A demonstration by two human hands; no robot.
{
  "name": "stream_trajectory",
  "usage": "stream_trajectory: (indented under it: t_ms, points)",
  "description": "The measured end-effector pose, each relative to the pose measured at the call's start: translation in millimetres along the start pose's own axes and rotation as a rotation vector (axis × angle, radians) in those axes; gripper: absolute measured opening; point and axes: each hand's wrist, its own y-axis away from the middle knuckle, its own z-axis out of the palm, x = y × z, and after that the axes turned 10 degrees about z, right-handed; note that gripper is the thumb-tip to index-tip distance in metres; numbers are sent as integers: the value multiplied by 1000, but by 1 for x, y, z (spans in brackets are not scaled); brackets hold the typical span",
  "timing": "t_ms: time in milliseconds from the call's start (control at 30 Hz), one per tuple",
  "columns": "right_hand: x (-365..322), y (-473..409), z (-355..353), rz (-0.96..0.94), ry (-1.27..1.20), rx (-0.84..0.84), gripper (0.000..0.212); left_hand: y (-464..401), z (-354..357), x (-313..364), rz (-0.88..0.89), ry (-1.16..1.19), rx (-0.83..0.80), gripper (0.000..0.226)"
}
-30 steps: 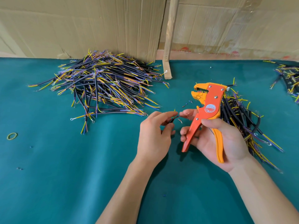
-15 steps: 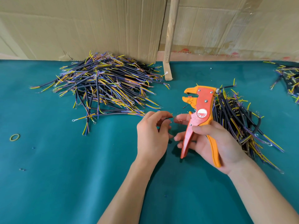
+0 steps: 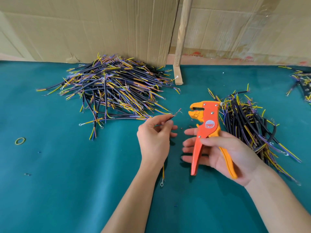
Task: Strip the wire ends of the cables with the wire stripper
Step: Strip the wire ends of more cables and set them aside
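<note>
The teal-covered bench carries a large cable heap at its back left, a smaller cable pile to the right, and more cables at the far right edge. A yellow rubber band lies near the left edge, and the foot of a wooden post stands at the back.

Two hands are showing: the left hand and the right hand. One wire stripper, orange and yellow, is sitting in the right hand. One cable is being pinched in the left hand; its far end is dangling below the wrist. Three heaps of cables are lying on the green table: a large heap at the left, a second heap by the stripper, and a third heap cut by the right edge; the cables per heap are running too many to count. One rubber band is lying at far left. One wooden post is standing at the back.
</note>
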Motion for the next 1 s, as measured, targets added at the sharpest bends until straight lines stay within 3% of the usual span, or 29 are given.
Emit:
stream_trajectory:
  t_ms: [167, 567, 1000]
  points:
    - [1, 2, 6, 137, 14, -13, 56, -2, -1, 0, -4, 17, 47, 20]
    - [6, -1, 12, 72, 34, -20, 50, 2, 2, 0, 126, -104, 14, 21]
    - [8, -2, 18, 52, 72, 5, 27, 2, 4, 0, 142, -169, 34, 21]
